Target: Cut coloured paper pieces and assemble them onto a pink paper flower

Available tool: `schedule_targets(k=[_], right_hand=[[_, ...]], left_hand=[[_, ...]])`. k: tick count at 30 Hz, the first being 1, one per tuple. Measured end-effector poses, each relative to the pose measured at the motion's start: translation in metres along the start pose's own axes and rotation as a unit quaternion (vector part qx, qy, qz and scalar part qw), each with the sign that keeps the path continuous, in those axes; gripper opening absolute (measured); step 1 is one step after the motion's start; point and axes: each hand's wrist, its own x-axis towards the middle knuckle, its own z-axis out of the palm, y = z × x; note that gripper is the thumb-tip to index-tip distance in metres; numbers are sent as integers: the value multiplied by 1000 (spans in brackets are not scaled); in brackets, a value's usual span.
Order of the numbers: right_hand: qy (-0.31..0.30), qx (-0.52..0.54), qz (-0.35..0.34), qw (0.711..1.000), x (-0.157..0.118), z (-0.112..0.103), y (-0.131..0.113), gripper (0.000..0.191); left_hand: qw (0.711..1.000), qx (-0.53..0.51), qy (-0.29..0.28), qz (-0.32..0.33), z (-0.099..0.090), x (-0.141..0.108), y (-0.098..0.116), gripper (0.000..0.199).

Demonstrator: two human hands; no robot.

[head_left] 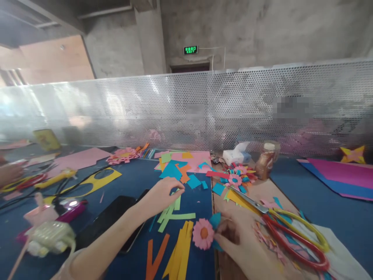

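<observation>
My right hand (233, 235) is closed on a pink paper flower (203, 233) with an orange centre and blue leaf-like pieces at its right side. Thumb and fingers pinch it at its right edge, above the seam between the blue table and a brown board. Further forward, my left hand (171, 191) reaches over light green paper strips (183, 216); its fingers are curled, and whatever lies between the fingertips is too small to tell. Yellow strips (182, 249) and orange strips (155, 256) lie nearer me.
Scissors (294, 233) with red and yellow handles lie right of my right hand. A black phone (110, 217) sits under my left forearm. Behind stand a tissue pack (236, 154) and a brown bottle (264, 162). Another person's hand (10, 173) shows at far left.
</observation>
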Motion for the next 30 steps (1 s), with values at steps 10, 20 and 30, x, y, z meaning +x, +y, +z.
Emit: schedule_targets(k=[10, 20, 30], right_hand=[[-16, -20, -20, 999, -3, 1, -10, 37], [27, -13, -19, 999, 13, -14, -9, 34], [-20, 24, -34, 999, 13, -16, -10, 56]], left_hand=[[980, 44, -195, 11, -12, -5, -18, 21], [975, 27, -219, 5, 9, -5, -9, 11], [971, 31, -237, -2, 5, -4, -7, 21]])
